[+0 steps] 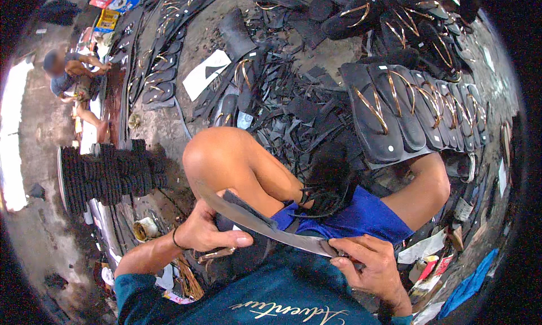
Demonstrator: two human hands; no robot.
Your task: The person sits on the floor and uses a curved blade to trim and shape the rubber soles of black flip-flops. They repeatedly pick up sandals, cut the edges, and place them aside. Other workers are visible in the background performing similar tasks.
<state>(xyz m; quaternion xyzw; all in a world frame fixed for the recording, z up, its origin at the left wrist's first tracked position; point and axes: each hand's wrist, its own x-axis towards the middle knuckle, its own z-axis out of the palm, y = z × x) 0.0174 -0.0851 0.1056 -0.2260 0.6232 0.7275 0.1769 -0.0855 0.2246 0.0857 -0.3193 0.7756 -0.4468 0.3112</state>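
Observation:
In front of my body, my right hand (370, 263) closes around the handle end of a long knife (291, 239). Its thin, curved grey blade slants up to the left, past my bent knee. My left hand (212, 230) grips a black sandal (255, 251) with a gold strap, the thumb lying along it. The blade crosses over the sandal's sole, and whether its edge touches the rubber I cannot tell. Part of the sandal is hidden under the blade and my fingers.
Black rubber scraps (293, 108) litter the floor ahead. A row of gold-strapped sandals (389, 113) lies at the right, with more heaped behind. Stacked black soles (107, 175) stand at the left. A person (76, 77) sits at the far left. White paper (206, 77) lies ahead.

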